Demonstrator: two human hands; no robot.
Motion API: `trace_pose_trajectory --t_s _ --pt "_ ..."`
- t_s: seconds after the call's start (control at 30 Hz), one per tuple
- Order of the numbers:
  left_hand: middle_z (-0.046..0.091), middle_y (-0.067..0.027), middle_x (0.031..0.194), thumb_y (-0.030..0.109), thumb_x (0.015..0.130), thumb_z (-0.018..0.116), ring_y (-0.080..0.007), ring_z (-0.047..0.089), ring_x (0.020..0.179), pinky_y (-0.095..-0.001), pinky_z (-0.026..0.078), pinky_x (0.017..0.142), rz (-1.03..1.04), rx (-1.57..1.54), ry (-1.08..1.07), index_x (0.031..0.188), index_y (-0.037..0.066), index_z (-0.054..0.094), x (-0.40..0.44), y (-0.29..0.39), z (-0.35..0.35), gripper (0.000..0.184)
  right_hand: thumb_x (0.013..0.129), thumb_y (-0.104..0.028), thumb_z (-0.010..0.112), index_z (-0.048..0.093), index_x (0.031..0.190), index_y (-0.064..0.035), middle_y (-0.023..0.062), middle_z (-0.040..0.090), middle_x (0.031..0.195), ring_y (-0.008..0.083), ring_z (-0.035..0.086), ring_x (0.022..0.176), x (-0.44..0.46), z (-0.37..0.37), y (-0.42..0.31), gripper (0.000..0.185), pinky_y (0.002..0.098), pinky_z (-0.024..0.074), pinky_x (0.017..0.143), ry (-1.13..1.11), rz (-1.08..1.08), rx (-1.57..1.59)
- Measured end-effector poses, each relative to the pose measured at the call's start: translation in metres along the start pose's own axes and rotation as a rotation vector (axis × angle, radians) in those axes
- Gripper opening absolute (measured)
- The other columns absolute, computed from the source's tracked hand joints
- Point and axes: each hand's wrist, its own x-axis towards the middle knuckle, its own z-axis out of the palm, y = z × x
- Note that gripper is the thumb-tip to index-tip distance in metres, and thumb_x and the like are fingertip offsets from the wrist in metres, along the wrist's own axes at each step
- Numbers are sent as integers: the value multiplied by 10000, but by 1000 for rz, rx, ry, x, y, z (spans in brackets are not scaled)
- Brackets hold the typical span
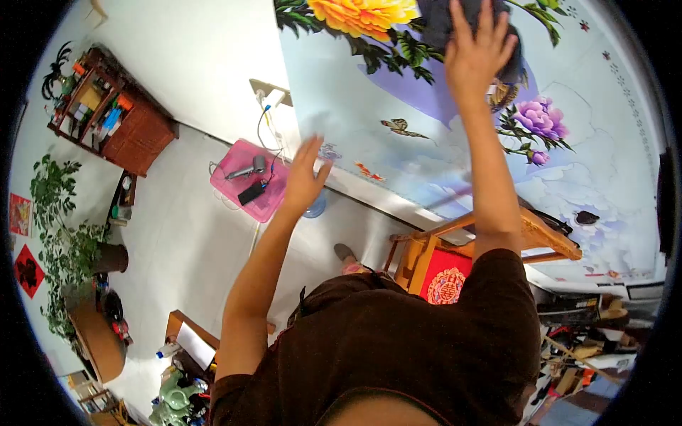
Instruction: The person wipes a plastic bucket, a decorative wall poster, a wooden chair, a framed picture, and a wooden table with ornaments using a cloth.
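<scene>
The right hand (480, 53) is up at 1 o'clock, fingers spread wide and laid flat over a dark cloth (436, 25); the cloth lies against the mural (426, 156), bunched beneath and around that hand; the left hand (307, 176) is just off the middle of the view towards 11 o'clock, fingers extended and holding nothing, near the mural's lower left corner; whether it touches the wall I cannot tell.

On the mural, a yellow-orange flower (362, 14) is painted at 12 o'clock, left of the cloth; a butterfly (400, 128) is at 1 o'clock, below it; a pink-purple peony (541, 119) is at 2 o'clock, beyond the right forearm.

At 10 o'clock from the middle, beside the left hand, is a pink surface (240, 150); a grey hair dryer (257, 166) and a black object (251, 193) rest on it; a wall socket (273, 94) with cables plugged in is above, towards 11 o'clock.

Farther out at 10 o'clock stands a reddish-brown cabinet (135, 131); a leafy plant (60, 234) is at 9 o'clock; a wooden chair (420, 263) with a red cushion (447, 278) is at 4 o'clock, beneath the right arm.
</scene>
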Motion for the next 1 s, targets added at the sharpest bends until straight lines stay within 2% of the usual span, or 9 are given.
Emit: trace_pose_trajectory --t_s 0.07,0.2,0.27,0.4,0.53,0.63,0.67,0.8,1.0 --pt "396 -244 1480 165 899 670 -426 381 1359 -458 335 1119 132 -8 96 1456 42 395 69 29 3 633 856 -128 578 538 1377 -333 57 371 1541 360 288 1430 -37 37 5 561 635 190 1130 -17 -58 105" --pt "296 -303 1514 266 936 644 -486 326 1369 -489 299 1131 298 -17 278 1496 53 336 168 63 14 674 887 -189 526 606 1307 -294 21 303 1588 286 196 1489 -141 36 14 440 579 193 1169 -646 -583 -89" --pt "267 -309 1525 400 904 667 -538 294 1362 -564 295 1105 358 69 371 1516 83 312 197 71 23 776 874 -172 523 624 1288 -283 -3 274 1604 258 158 1506 -174 24 37 441 554 135 1197 -632 -684 -49" --pt "120 -315 1570 540 736 780 -532 194 1414 -682 244 1054 214 306 338 1564 130 168 214 89 38 1109 839 -94 545 558 1356 -337 -31 297 1597 262 173 1503 -151 -17 104 572 572 104 1195 -558 -562 -178" --pt "37 -330 1576 494 653 857 -512 130 1444 -675 206 1077 159 382 293 1574 132 76 210 98 44 1261 828 -82 590 477 1430 -354 43 334 1573 340 283 1449 -75 -67 160 671 606 161 1155 -17 -54 -134" --pt "47 -331 1575 496 637 867 -501 142 1446 -670 211 1077 193 447 308 1570 122 97 208 91 47 1266 820 -105 614 564 1353 -165 211 427 1456 428 387 1349 -65 -73 150 539 570 296 1101 15 73 -324" --pt "54 -324 1577 517 635 860 -494 144 1450 -675 228 1069 191 469 307 1567 115 101 208 91 47 1267 825 -73 597 487 1426 -350 81 358 1550 382 313 1419 -88 -52 143 671 603 192 1141 104 100 -50" --pt "64 -305 1584 556 635 845 -473 147 1461 -683 257 1057 200 518 313 1562 104 113 207 90 46 1265 862 -165 571 503 1391 -372 -9 337 1568 294 246 1468 -184 -9 82 572 580 202 1158 -434 -162 -123" --pt "111 -299 1576 470 668 853 -463 174 1450 -675 261 1048 200 479 265 1562 144 160 202 89 40 1177 922 -165 540 621 1293 -127 -22 300 1585 227 194 1494 -296 31 37 382 460 218 1206 -776 -600 77"
